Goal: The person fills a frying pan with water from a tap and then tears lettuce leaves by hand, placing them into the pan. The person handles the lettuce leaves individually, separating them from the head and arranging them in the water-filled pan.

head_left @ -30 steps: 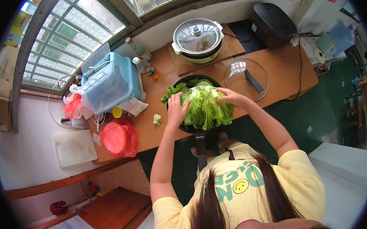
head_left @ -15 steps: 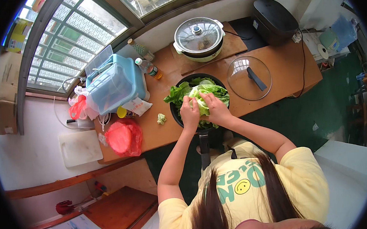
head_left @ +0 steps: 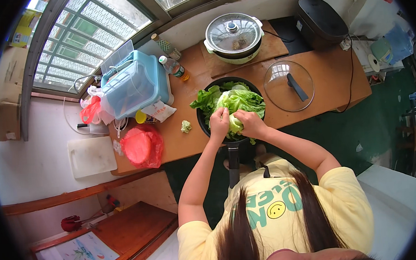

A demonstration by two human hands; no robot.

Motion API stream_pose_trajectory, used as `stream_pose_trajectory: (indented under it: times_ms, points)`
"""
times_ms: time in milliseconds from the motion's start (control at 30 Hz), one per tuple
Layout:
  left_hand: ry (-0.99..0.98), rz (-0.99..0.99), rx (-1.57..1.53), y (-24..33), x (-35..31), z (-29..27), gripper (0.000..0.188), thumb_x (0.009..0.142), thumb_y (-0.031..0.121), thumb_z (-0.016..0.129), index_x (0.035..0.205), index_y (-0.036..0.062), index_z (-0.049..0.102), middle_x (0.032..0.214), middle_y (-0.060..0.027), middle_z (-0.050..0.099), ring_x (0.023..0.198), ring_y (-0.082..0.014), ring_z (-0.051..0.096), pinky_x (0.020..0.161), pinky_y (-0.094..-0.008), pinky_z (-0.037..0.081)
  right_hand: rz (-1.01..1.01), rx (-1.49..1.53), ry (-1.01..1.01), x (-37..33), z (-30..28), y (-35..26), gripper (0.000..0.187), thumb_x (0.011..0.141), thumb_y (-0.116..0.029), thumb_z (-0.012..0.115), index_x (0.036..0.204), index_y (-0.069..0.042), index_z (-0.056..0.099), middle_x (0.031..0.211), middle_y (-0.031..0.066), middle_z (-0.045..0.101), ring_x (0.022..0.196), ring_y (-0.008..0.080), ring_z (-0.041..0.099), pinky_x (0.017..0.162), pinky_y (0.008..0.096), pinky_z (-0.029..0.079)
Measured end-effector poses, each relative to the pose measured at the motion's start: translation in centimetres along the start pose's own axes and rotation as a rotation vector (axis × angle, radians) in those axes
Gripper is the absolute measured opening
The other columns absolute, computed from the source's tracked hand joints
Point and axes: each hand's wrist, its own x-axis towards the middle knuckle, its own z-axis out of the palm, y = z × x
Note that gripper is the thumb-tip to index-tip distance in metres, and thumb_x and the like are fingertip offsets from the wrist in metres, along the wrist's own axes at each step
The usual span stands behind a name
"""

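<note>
A head of leafy lettuce (head_left: 237, 99) fills a black frying pan (head_left: 200, 123), whose handle (head_left: 234, 164) points toward me. Over the pan's near half, my left hand (head_left: 219, 123) is closed on the pale part of the lettuce. Beside it my right hand (head_left: 250, 125) has its fingers curled round the same lettuce from the right. Green leaves spread past both hands, and some hang over the near rim. On the table left of the pan lies a small pale lettuce piece (head_left: 186, 126).
A glass lid (head_left: 281, 87) lies right of the pan. Behind stands a lidded electric pot (head_left: 234, 38) on a wooden board (head_left: 277, 49). Leftward are a bottle (head_left: 174, 68), a blue storage box (head_left: 136, 86) and a red plastic bag (head_left: 143, 146). A black appliance (head_left: 323, 23) stands far right.
My fingers have closed in tighter on the lettuce and bent downward, with the right hand's fingers now curled. The whole view has shifted slightly; the objects on the table keep their places.
</note>
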Motion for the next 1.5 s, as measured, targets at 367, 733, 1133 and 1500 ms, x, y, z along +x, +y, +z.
stream_pose_trajectory:
  times_ms: [367,733,1133,1500]
  points:
    - [-0.477,-0.717,-0.733,0.4,2.0,-1.9,0.018,0.089,0.022,0.053,0.080,0.0078,0.059,0.066,0.0010,0.058,0.049,-0.0050,0.052,0.036,-0.0191,0.038,-0.301,-0.157,-0.164,2.0,-2.7,1.6,0.040,0.062,-0.007,0.067,0.099,-0.009,0.054,0.087,0.0083,0.055,0.079,0.0268,0.060,0.067,0.0371,0.049]
    - [-0.220,-0.745,-0.764,-3.4,3.3,-12.2,0.021,0.087,0.026,0.056,0.075,0.0091,0.052,0.062,-0.0035,0.055,0.044,-0.0108,0.048,0.037,-0.0239,0.038,-0.026,-0.075,0.117,3.1,-5.5,3.5,0.045,0.067,-0.020,0.073,0.102,-0.005,0.050,0.096,0.0114,0.056,0.087,0.0328,0.058,0.077,0.0394,0.048]
    - [0.084,-0.609,0.584,-19.7,-0.7,-10.4,0.081,0.071,0.014,0.071,0.138,0.0273,0.028,0.117,-0.0211,0.045,0.100,-0.0406,0.055,0.084,-0.0472,0.047,0.305,-0.165,-0.108,1.0,1.8,3.1,0.062,0.072,-0.016,0.071,0.124,0.000,0.039,0.114,0.0205,0.050,0.104,0.0353,0.049,0.088,0.0415,0.042]
    - [-0.008,-0.514,0.743,-21.3,-3.9,-10.3,0.045,0.075,0.010,0.063,0.114,0.0208,0.043,0.104,-0.0195,0.051,0.083,-0.0398,0.061,0.070,-0.0463,0.051,0.258,-0.754,-0.180,0.9,8.8,2.1,0.042,0.072,0.000,0.059,0.111,0.004,0.044,0.093,0.0173,0.051,0.081,0.0300,0.060,0.066,0.0340,0.051]
